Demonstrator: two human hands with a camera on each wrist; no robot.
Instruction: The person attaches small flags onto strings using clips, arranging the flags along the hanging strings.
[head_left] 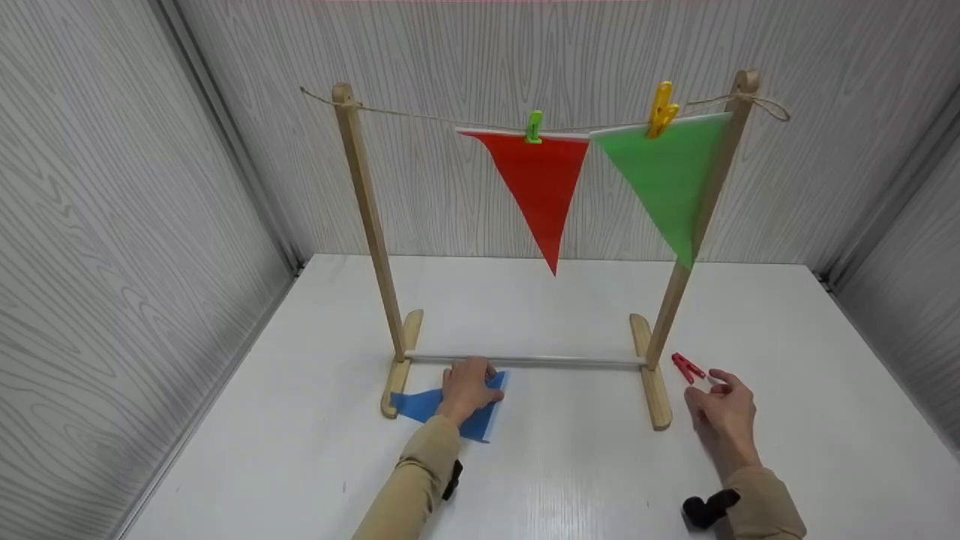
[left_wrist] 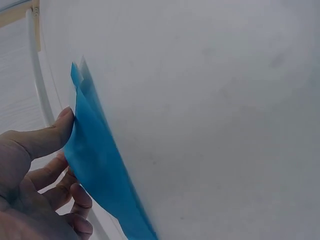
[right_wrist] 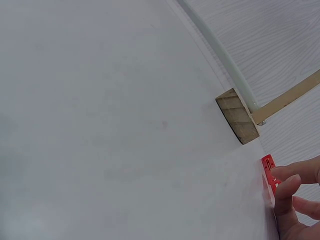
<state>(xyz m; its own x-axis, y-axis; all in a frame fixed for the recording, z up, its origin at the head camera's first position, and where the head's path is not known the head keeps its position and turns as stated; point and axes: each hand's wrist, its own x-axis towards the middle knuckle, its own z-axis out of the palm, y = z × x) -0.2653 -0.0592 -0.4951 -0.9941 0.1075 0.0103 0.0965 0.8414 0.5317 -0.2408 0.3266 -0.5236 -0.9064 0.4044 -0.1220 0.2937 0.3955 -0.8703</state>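
A blue pennant [head_left: 420, 405] with a white edge lies partly on the white table, near the stand's left foot. My left hand [head_left: 466, 390] is over it and pinches it between thumb and fingers; in the left wrist view the blue pennant [left_wrist: 97, 155] bends up beside the thumb [left_wrist: 55, 134]. On the right, a red clothespin [head_left: 688, 367] rests on the table just outside the stand. Close to it is my right hand [head_left: 726, 412], thumb and index finger apart and nothing held. The right wrist view has these fingers [right_wrist: 297, 170] overlapping the red clothespin [right_wrist: 268, 167].
A wooden stand has a left post [head_left: 369, 225], a right post [head_left: 667, 315] and a white bottom rod [head_left: 555, 362]. Twine [head_left: 420, 115] runs between the post tops. A green clothespin [head_left: 534, 126] holds a red pennant [head_left: 544, 180]; a yellow clothespin [head_left: 661, 112] holds a green pennant [head_left: 667, 172].
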